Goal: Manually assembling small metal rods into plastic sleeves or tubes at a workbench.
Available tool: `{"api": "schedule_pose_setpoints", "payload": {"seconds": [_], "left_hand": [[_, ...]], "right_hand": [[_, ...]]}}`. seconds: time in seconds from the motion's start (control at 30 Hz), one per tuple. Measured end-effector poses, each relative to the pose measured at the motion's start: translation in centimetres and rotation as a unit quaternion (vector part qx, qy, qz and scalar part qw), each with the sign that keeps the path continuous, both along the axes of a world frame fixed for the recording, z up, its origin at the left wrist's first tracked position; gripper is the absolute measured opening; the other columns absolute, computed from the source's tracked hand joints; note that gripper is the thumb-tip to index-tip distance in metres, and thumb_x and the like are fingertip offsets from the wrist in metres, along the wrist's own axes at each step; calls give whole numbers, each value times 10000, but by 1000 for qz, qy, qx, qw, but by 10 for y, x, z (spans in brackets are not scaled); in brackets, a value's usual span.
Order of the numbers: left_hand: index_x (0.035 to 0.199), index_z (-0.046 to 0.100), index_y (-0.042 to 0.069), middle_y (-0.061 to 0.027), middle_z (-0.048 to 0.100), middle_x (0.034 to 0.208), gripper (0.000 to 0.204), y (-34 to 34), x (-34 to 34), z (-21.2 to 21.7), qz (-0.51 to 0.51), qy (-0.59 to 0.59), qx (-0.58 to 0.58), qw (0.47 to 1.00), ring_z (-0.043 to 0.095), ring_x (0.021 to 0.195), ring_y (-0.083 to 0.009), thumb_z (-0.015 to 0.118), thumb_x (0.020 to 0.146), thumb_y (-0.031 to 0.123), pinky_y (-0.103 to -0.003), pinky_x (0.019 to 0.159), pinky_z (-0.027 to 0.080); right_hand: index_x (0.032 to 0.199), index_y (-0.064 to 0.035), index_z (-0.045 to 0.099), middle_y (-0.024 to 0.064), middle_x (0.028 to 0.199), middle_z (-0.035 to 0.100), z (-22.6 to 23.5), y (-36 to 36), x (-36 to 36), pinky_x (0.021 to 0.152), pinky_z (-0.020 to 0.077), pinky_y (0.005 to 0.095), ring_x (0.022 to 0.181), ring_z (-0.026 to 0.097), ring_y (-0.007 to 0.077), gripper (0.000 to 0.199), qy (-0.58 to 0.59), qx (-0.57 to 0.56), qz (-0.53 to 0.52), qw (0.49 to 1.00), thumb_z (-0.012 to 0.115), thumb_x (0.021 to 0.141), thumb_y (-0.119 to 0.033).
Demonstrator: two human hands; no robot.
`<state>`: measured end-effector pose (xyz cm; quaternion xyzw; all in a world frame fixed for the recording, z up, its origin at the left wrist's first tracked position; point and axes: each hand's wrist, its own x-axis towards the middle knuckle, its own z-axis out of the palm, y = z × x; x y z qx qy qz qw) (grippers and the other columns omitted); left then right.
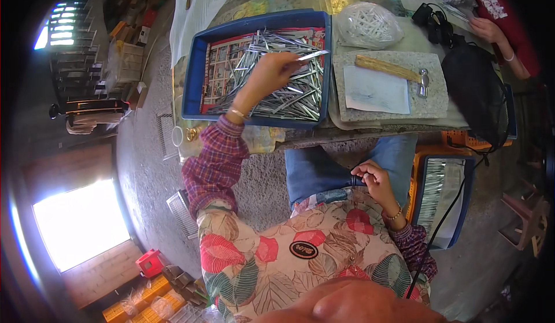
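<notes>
Left grip is a fingertip pinch on one thin metal strip (pixel 312 55), lifted just clear of the pile of metal strips (pixel 277 80) that fills the blue tray (pixel 193 74) at about 11 o'clock on the desk (pixel 277 2). That left hand (pixel 272 71) holds the piece near its end, so the rest sticks out toward 3 o'clock. Right hand (pixel 373 178) rests down on the jeans at 5 o'clock with fingers curled together; can't tell if anything is in it. To the right of the tray sits a grey stone slab (pixel 430 100) with a small hammer (pixel 399 71) lying on it, touching nothing else. My take for doing this well: pinch closer to the middle so the strip doesn't wobble, and lift straight up so neighbours don't snag and drag along.
</notes>
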<state>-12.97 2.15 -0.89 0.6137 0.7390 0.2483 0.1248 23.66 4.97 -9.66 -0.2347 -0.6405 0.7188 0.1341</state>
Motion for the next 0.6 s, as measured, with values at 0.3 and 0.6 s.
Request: {"api": "schedule_pose_setpoints", "payload": {"seconds": [0.3, 0.6], "left_hand": [[942, 645, 64, -89, 550, 1118, 249, 26, 3, -35, -90, 126, -21, 988, 588, 912, -309, 573, 707, 22, -391, 765, 494], [861, 585, 67, -58, 586, 984, 153, 11, 7, -19, -72, 171, 25, 982, 599, 854, -275, 578, 719, 10, -355, 666, 506]], "right_hand": [[904, 28, 574, 79, 883, 613, -1, 4, 8, 668, 456, 226, 731, 530, 119, 271, 29, 21, 17, 999, 350, 788, 129], [892, 29, 575, 52, 875, 593, 3, 9, 7, 646, 444, 206, 706, 507, 97, 299, 34, -19, 7, 999, 323, 780, 146]]}}
